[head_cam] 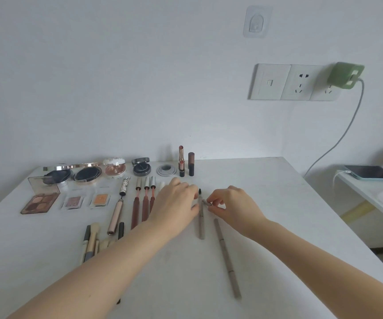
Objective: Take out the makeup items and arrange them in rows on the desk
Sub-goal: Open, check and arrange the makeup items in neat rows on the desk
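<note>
**Rows nearly filled, a grey pencil being set in line**

Most of the work looks done. Along the far edge of the bench, toward 12 o'clock, a back row holds the open compacts, a small round tin and two upright lipsticks. In front of it a second row carries an eyeshadow palette, two single shadow pans, a long rose-gold wand and the uncapped lip glosses. At about 8 o'clock a loose bunch of brushes lies less tidily, partly under the left forearm, and probably needs straightening.

The left hand reaches forward, fingers curled at the upper part of a grey pencil that lies pointing toward 12 o'clock, its dark tip just beyond the fingertips. The right hand pinches a small grey cap just beside that pencil, at its 3 o'clock. The cap likely belongs to this pencil; whether it is to go on or be laid down cannot be told.

A second grey pencil lies alone at 5 o'clock, slanted and out of line, apparently not yet placed. No bag or pouch is in view, so how many items remain to come out cannot be judged.
</note>
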